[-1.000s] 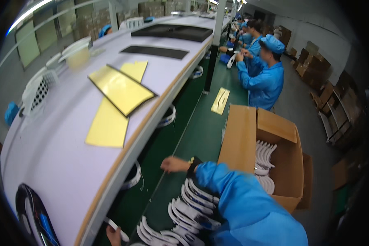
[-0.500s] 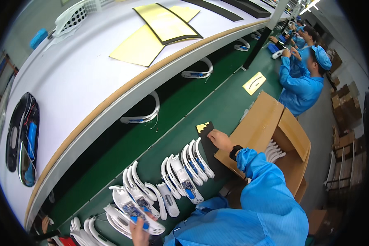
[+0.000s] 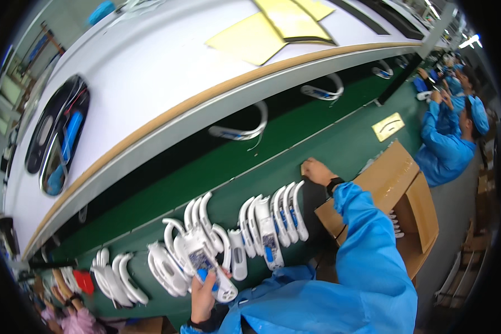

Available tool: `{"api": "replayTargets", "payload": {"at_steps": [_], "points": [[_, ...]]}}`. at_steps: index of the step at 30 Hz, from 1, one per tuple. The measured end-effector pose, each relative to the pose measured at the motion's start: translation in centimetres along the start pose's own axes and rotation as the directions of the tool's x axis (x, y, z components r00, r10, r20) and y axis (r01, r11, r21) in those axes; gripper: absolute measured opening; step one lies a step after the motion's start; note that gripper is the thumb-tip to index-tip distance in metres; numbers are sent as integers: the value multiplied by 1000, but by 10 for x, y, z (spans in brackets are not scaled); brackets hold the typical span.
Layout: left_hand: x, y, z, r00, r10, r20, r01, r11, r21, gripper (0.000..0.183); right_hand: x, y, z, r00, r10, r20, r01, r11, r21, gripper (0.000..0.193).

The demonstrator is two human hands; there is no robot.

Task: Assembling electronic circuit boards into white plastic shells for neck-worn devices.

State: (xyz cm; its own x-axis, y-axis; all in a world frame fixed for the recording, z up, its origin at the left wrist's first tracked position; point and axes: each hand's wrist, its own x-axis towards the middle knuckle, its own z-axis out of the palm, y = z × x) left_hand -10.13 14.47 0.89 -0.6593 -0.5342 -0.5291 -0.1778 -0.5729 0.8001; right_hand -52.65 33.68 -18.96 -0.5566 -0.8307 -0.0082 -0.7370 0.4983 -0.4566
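Slanting lengthwise from upper left to lower right, the white housing (image 3: 196, 246) was over the table (image 3: 278, 167) among similar white parts (image 3: 164, 274), its lower part in the left hand's (image 3: 201, 300) grip. The right hand (image 3: 317, 172) neared a black sheet (image 3: 314, 201); its grip's state could not be told.

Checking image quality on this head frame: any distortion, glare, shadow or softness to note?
Head view, middle: the wooden shelf edge bows from the fisheye lens; head view, upper right: a ceiling lamp glares white; head view, under the shelf: the green surface lies in shade; head view, lower middle: the left hand and white housing look fairly sharp.
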Motion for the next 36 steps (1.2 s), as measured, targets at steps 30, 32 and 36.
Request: {"api": "replayTargets", "payload": {"at_steps": [30,32,36], "points": [[-44,33,-31,885,454,102,-457,807,374,53,-72,-453,-67,937,-333,-102,303,631,714,11],[-46,32,-34,907,406,112,-418,838,351,58,-72,-455,-67,938,-334,-90,292,627,722,10],[-47,31,-40,899,418,128,-435,830,349,59,-73,-459,-66,932,-351,-92,311,642,701,12]]}}
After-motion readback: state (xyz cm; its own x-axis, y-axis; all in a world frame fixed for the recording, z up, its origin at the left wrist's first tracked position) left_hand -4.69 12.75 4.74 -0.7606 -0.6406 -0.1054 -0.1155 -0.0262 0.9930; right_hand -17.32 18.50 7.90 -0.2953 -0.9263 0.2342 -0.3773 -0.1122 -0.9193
